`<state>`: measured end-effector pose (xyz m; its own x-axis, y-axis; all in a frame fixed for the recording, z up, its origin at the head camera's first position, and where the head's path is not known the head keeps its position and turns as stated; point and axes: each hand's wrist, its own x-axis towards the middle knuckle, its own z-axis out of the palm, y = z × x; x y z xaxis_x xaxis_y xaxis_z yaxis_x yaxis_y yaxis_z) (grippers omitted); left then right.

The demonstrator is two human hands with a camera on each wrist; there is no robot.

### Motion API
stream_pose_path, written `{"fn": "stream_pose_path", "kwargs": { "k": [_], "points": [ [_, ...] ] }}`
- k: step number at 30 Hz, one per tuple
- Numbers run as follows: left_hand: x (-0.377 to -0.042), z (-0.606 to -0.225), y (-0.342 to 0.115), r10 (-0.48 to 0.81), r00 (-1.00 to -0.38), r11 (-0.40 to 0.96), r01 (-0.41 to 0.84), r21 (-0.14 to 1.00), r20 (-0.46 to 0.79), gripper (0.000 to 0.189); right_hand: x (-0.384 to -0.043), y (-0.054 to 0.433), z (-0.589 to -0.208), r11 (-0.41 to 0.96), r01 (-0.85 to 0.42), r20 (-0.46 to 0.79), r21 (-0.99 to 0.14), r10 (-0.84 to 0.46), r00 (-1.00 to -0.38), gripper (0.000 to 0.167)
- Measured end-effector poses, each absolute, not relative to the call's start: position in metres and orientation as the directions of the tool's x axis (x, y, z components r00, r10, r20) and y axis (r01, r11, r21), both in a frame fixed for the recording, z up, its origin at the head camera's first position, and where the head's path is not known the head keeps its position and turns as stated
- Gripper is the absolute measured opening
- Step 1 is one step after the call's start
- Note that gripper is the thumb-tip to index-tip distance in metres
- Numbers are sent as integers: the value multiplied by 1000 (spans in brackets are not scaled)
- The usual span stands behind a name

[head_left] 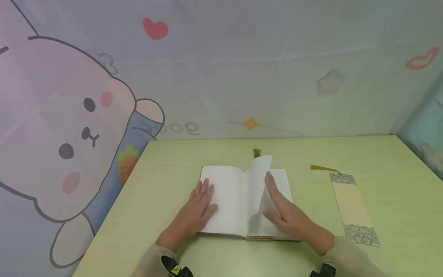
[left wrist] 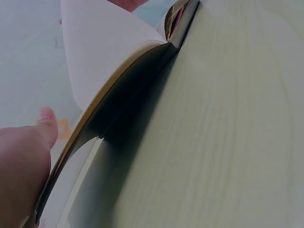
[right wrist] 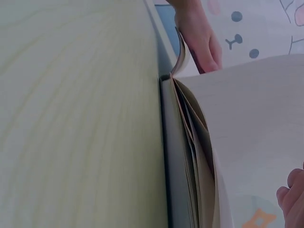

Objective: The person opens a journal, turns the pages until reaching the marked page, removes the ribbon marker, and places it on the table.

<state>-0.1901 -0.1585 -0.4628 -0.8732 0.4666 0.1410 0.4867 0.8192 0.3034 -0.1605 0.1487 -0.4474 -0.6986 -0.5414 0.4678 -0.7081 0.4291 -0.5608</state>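
An open notebook (head_left: 226, 200) with blank white pages lies on the table, one page (head_left: 257, 177) raised and curving up from the middle. My left hand (head_left: 194, 211) rests on the left page near its outer edge, fingers stretched out. On the other side, my right hand (head_left: 290, 215) has its fingers straight, their tips at the raised page's outer edge and the thumb apart. A dark tassel (head_left: 256, 153) sticks out above the notebook, and a patterned brown strip (head_left: 258, 238) shows at its lower edge. In the right wrist view, fingers (right wrist: 293, 194) show only in part.
To the right lies a cream bookmark (head_left: 354, 207) with blue patterned ends and a golden tassel (head_left: 323, 168). The light green table (head_left: 194, 150) ends at the back against a cloth backdrop (head_left: 221, 84) printed with a cartoon animal, hearts and stars.
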Motion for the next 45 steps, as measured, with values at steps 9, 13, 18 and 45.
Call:
{"fn": "stream_pose_path", "kwargs": {
  "k": [9,13,18,45],
  "points": [
    [-188,-459,-164,409,-887,840,458,291,213,56,-159,123,-447,433,-724,472,-537,-557,-683,79],
    [-189,-457,-166,391,-893,846,443,295,222,55,-160,116,-450,449,-778,492,-440,-603,-627,76],
    [-189,-454,-169,362,-893,845,436,311,267,53,-157,111,-452,480,-824,486,-302,-666,-566,72],
    [-191,-444,-159,404,-889,843,454,288,217,57,-124,56,-447,446,-870,272,209,-882,-386,62]
  ]
}}
